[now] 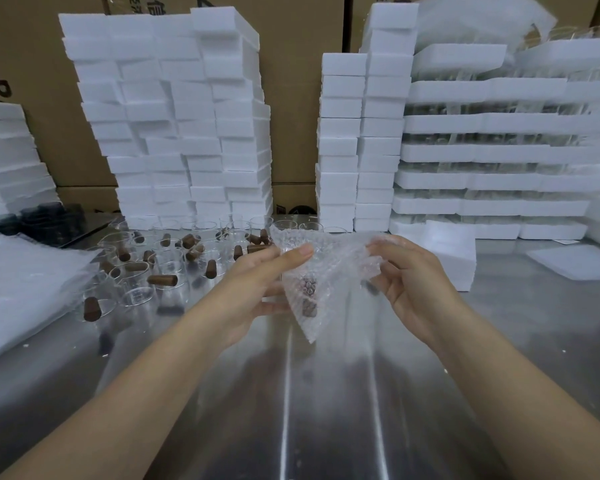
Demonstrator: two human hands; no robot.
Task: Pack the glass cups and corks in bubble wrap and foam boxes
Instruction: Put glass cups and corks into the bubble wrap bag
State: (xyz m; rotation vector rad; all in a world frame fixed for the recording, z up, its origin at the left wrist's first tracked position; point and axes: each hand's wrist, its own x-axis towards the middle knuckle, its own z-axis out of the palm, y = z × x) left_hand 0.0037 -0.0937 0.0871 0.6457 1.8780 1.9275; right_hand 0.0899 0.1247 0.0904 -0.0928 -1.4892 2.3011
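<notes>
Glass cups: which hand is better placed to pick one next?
Left, likely: left hand is beside the glass cups, while right hand pinches the bubble wrap on the side away from them.

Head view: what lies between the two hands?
A bubble wrap sheet holding brown corks, gripped by the left hand and right hand, in the head view.

- The cork (308, 295) inside the bubble wrap (333, 265), mid-frame, shows only as brown smudges (whether a cup sits with it cannot be told).
- The left hand (257, 282) has most of its fingers behind the wrap; the right hand (409, 282) has its fingertips lost in the folds.
- Print on the cartons (21, 81), upper left, is cut by the frame edge.
- Dark round things (49, 216), middle left, are too blurred to name.
- Glass between the foam trays (482, 123), upper right, is only a blur.
</notes>
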